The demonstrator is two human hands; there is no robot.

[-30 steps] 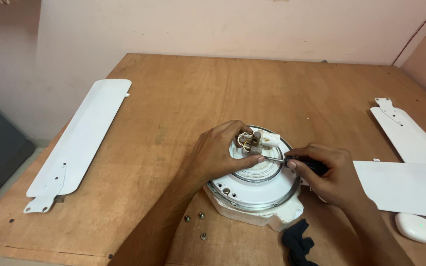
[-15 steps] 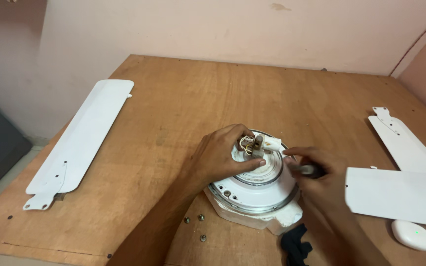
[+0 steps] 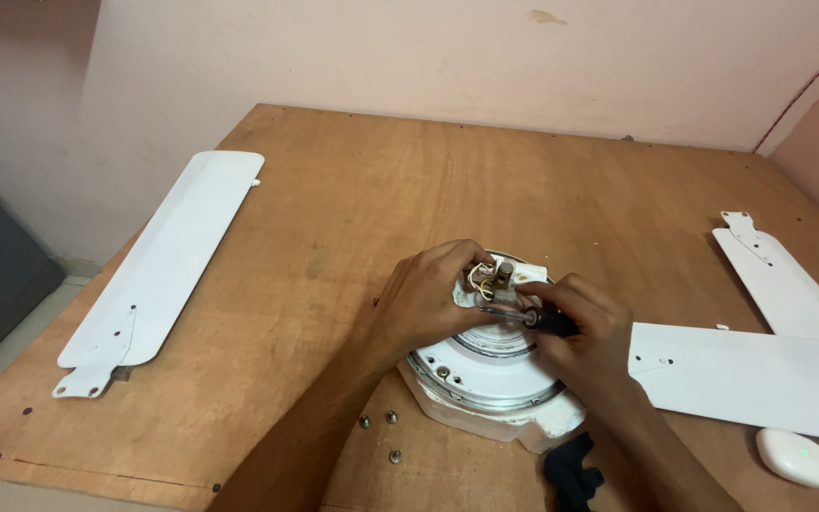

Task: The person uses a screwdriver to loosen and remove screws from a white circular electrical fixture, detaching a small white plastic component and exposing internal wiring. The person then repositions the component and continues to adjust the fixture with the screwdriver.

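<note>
A brown plywood table [image 3: 353, 209] stands against a pink wall, and a white ceiling fan motor [image 3: 490, 374] sits on a white foam block [image 3: 523, 429] near its front edge. One white fan blade [image 3: 168, 256] lies along the left edge, its mounting bracket towards the front, while two more white fan blades [image 3: 760, 374] lie overlapping on the right side. Three small screws [image 3: 386, 429] rest on the wood just left of the foam block, a dark cloth [image 3: 571, 474] lies at the block's front, and a small white oval device [image 3: 796, 457] sits near the front right corner.
</note>
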